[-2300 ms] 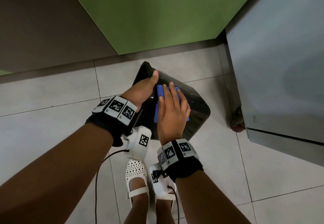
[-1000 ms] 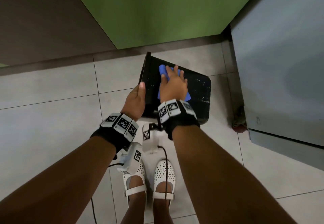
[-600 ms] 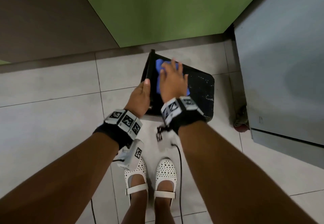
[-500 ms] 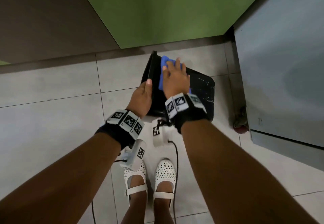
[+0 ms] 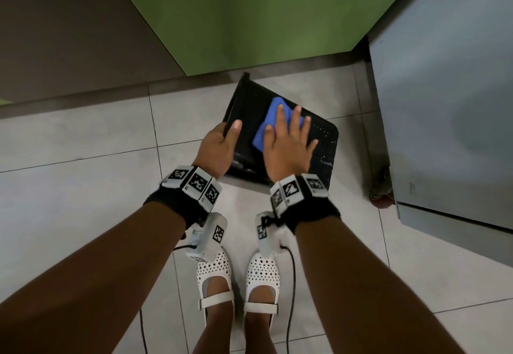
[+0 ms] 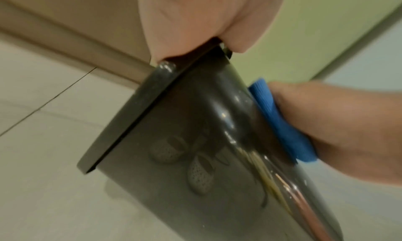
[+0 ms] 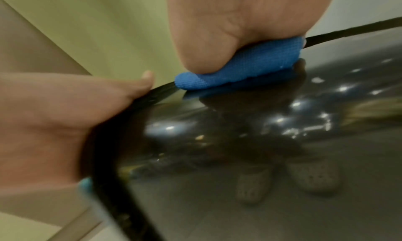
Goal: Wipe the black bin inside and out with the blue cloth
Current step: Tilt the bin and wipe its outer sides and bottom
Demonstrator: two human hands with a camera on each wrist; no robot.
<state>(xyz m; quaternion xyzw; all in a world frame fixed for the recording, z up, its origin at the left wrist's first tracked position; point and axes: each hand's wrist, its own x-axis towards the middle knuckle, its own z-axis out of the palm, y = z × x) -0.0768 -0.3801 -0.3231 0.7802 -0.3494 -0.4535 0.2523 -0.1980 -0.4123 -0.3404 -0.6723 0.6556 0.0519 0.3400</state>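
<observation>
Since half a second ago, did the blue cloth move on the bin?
Yes. The blue cloth slid down the black bin, away from its far rim by the green wall, toward the person.

A: Any words or numbers to read here?
B: None. The wrist bands (image 5: 194, 184) carry only black-and-white square code patterns, no letters or digits I can make out.

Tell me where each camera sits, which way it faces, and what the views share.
Head: looks down at the tilted black bin; both forearms, left hand, right hand and shoes show.
Left wrist: looks along the palm at the bin's rim and outer wall.
Right wrist: looks along the palm, which presses the blue cloth on the wall.
All three show bin, cloth and both hands.
</observation>
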